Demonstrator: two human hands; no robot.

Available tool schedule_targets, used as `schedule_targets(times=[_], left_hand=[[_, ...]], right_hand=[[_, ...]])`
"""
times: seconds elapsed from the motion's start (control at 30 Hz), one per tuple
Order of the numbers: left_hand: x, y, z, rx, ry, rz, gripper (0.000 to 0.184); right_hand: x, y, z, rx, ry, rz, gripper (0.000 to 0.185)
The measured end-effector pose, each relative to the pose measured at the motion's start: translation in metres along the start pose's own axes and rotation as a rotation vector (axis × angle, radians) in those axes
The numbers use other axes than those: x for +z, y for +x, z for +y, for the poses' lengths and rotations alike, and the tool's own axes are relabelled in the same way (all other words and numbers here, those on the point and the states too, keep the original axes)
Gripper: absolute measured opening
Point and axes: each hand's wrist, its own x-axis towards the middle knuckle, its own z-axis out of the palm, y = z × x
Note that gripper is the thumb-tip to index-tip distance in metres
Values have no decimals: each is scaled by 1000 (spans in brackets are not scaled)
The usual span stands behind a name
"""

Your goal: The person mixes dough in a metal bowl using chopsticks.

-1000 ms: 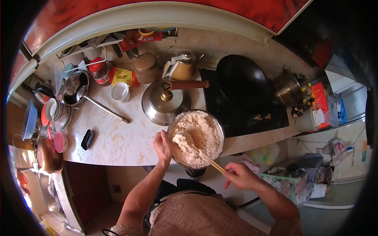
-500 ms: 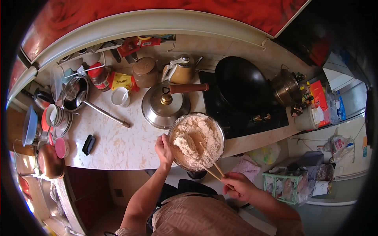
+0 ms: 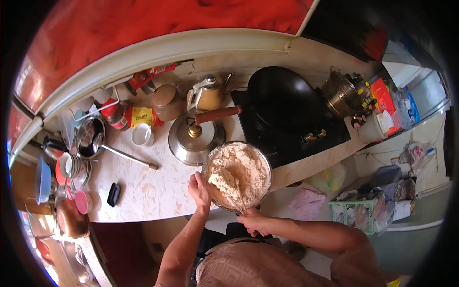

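Observation:
A metal bowl point(image 3: 269, 165) holds a pale, clumpy flour dough point(image 3: 249, 167) and is at the front edge of the counter. My left hand point(image 3: 199, 193) grips the bowl's left side, some fingers hidden behind its wall. In my right hand point(image 3: 255, 222), closed at the bowl's near rim, is a pair of chopsticks point(image 3: 241, 203). Their tips are sunk in a thick lump of dough left of the middle. Just behind the bowl lies a steel pan lid point(image 3: 184, 143) with a brown wooden handle across it.
A black wok point(image 3: 282, 98) rests on the black stove point(image 3: 287, 146). Behind the lid stands a kettle point(image 3: 210, 93). To the left are a white cup point(image 3: 142, 135), a ladle point(image 3: 126, 155), a black case point(image 3: 114, 194) and stacked bowls point(image 3: 79, 170). A green basket point(image 3: 354, 215) stands low right.
My right hand has moved left and up, close against the bowl's near rim, and the chopsticks stand steeper in the dough. My left hand keeps its hold. The whole view has turned slightly.

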Motion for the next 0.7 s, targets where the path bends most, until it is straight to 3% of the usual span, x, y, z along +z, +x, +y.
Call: schedule_targets(times=[0.13, 0.2, 0.27, 0.37, 0.47, 0.57, 0.7], left_hand=[[4, -2, 11, 14, -28, 8, 39], [8, -6, 22, -37, -117, -3, 38], [1, -3, 13, 69, 28, -22, 39], [4, -8, 27, -16, -55, -32, 40], [4, -5, 19, 52, -34, -9, 38], [2, 0, 9, 86, -16, 1, 38], [3, -2, 14, 94, 30, 5, 39]], right_hand=[[3, 10, -8, 84, -7, 34, 31], [-1, 21, -13, 163, 323, -165, 31], [0, 16, -13, 129, 324, -155, 32], [-1, 16, -7, 109, 516, -303, 33], [14, 16, -2, 24, 604, -276, 34], [24, 13, 6, -219, 415, -27, 38], [11, -3, -4, -148, 386, -2, 37]])
